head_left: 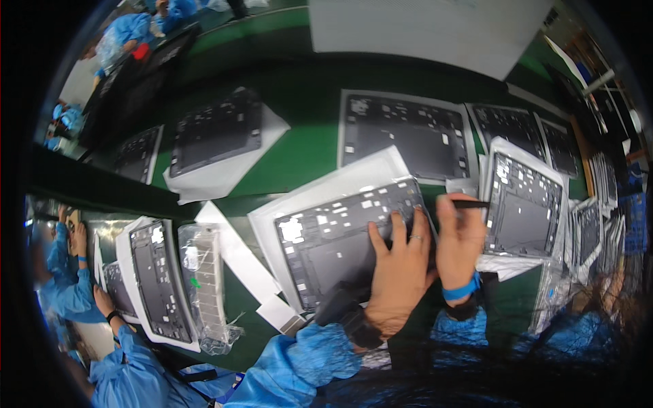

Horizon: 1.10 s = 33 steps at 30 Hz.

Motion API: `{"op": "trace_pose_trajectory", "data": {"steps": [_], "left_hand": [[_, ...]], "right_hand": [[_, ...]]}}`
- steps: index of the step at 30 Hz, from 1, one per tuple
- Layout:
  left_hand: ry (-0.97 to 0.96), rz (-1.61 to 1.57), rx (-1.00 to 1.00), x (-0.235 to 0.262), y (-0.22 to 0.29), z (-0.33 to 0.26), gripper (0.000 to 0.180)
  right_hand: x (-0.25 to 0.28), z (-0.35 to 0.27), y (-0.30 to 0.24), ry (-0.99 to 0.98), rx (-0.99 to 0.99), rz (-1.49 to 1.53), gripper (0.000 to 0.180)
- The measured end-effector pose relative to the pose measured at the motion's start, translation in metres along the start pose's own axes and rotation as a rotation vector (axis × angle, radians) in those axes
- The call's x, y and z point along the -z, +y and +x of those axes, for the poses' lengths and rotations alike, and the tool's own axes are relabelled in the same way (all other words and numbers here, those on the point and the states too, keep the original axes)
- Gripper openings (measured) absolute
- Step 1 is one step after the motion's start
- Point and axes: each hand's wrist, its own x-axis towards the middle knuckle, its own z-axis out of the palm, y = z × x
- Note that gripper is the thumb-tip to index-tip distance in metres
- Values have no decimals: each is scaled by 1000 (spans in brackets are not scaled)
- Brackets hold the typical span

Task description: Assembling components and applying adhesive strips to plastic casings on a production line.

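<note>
A dark rectangular panel (pixel 340 248), dotted with small white and silver patches, lies tilted on white sheet material (pixel 333 178) in front of me. My left hand (pixel 401 272), with a ring and a dark wrist cuff, rests on its right part, fingers spread and touching the surface. Just beyond the panel's right edge, my right hand (pixel 459 245) is closed around a slim black stick-like tool (pixel 471 204) that points right. Its exact kind cannot be made out. A blue strap (pixel 461 288) circles the right wrist.
Another patched panel (pixel 524 207) lies close on the right, with stacked panels (pixel 598 224) beyond. Across the green bench stand more panels (pixel 408 136). To the left are a clear plastic-wrapped strip pack (pixel 202 272), a white strip (pixel 241 255) and a co-worker's blue sleeve (pixel 132 367).
</note>
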Motion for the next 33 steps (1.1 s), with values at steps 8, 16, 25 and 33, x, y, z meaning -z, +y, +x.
{"op": "trace_pose_trajectory", "data": {"steps": [8, 16, 25, 33], "left_hand": [[123, -215, -68, -5, -24, -34, 75], [-41, -153, 132, 35, -53, -132, 71], [17, 15, 27, 31, -91, -130, 51], [33, 67, -69, 31, -146, -75, 59]], "right_hand": [[-130, 82, -79, -254, 388, -446, 35], [-214, 71, -39, -574, 296, -989, 32], [-229, 104, -40, -551, 853, -1380, 22], [-116, 174, -154, -699, 689, -992, 37]]}}
